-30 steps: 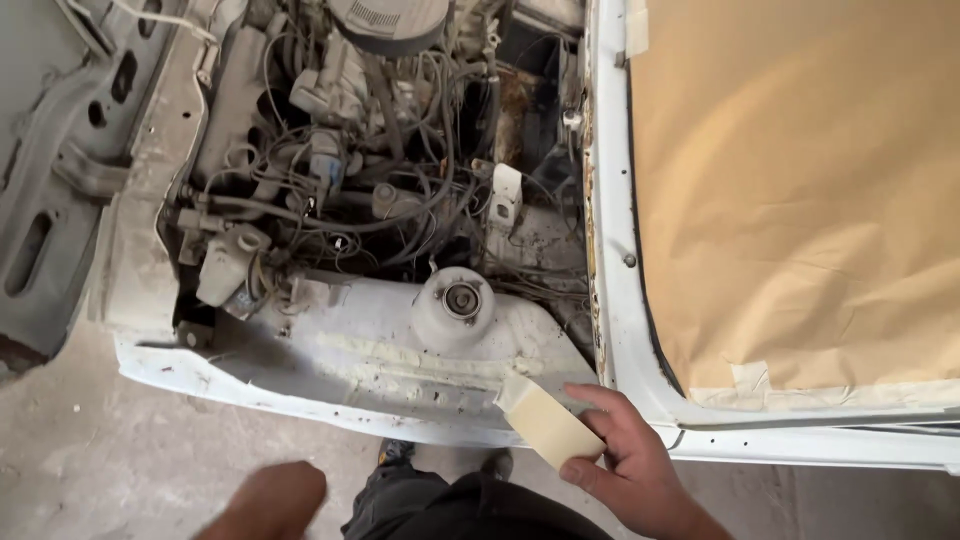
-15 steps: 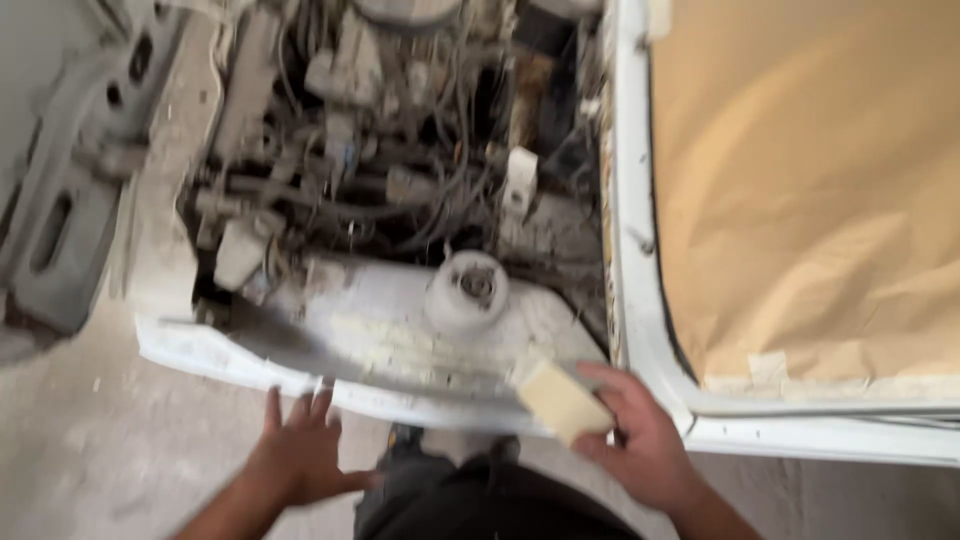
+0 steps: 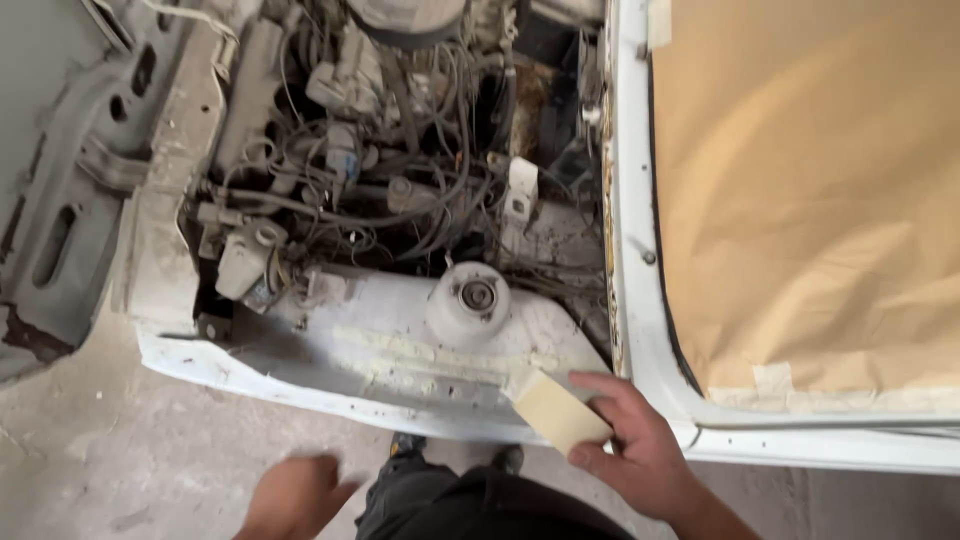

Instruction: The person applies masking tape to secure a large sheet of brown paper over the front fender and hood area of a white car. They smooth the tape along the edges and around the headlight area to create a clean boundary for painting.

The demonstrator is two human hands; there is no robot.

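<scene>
Sanding block (image 3: 560, 410), pale yellow and rectangular, sits pinched in the right hand (image 3: 640, 455), thumb under one long edge and fingers (image 3: 605, 385) wrapped over the top, one corner just touching the near lip of the white inner wing panel (image 3: 400, 345) of an open engine bay. The left hand (image 3: 295, 495) hangs low over the concrete floor (image 3: 110, 450), blurred, holding nothing that shows; whether its fingers are spread or curled I cannot tell. Patches of pale filler run across the panel between the round strut mount (image 3: 470, 300) and the block. To work this well, I would judge that the block wants laying flat on the filler instead of riding on its corner, with pressure spread across the whole face so that no grooves are cut. Strokes are best kept along the panel and clear of the strut mount and the tangle of hoses and wires (image 3: 400, 190) behind it. The brown masking paper (image 3: 810, 190) taped over the windscreen lies close to the right, so the edge there asks for short, careful passes.
</scene>
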